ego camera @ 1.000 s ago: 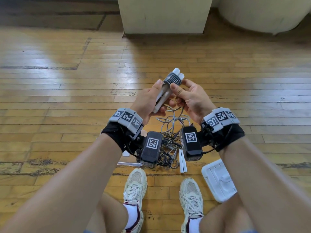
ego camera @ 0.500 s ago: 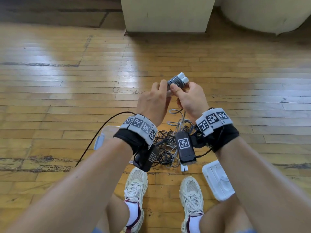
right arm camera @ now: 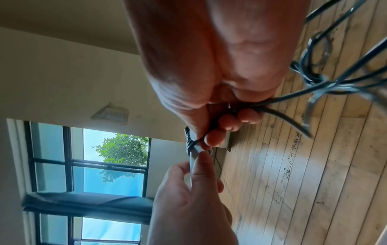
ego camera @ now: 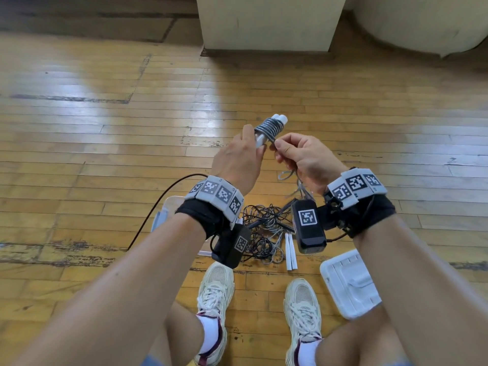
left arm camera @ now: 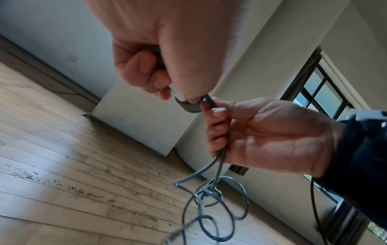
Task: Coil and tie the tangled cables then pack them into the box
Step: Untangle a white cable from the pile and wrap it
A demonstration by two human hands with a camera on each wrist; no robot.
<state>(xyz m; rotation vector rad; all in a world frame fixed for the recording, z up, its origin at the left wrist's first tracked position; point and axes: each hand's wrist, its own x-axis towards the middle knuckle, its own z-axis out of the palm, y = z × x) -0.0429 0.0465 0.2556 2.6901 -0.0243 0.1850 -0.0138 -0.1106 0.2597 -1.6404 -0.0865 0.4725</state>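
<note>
My left hand (ego camera: 244,151) grips a pair of white sticks (ego camera: 280,118) with a grey cable coil (ego camera: 270,128) wound tightly round their upper end. Just to the right, my right hand (ego camera: 293,151) pinches the grey cable (left arm camera: 220,159) where it leaves the coil; the loose rest hangs down in loops (left arm camera: 217,207). Both hands are held above the floor. Below them a tangle of black and grey cables (ego camera: 264,228) lies on the wood floor. A clear box (ego camera: 169,210) sits partly hidden behind my left wrist.
Another pair of white sticks (ego camera: 290,252) lies beside the tangle. A white lid (ego camera: 351,283) rests by my right shoe (ego camera: 303,310). A black wire (ego camera: 158,204) trails left from my wrist. A cream pillar base (ego camera: 266,22) stands ahead.
My left hand turned over the sticks, its back now facing up. My right hand slid off the coil to the right, drawing the cable out from it.
</note>
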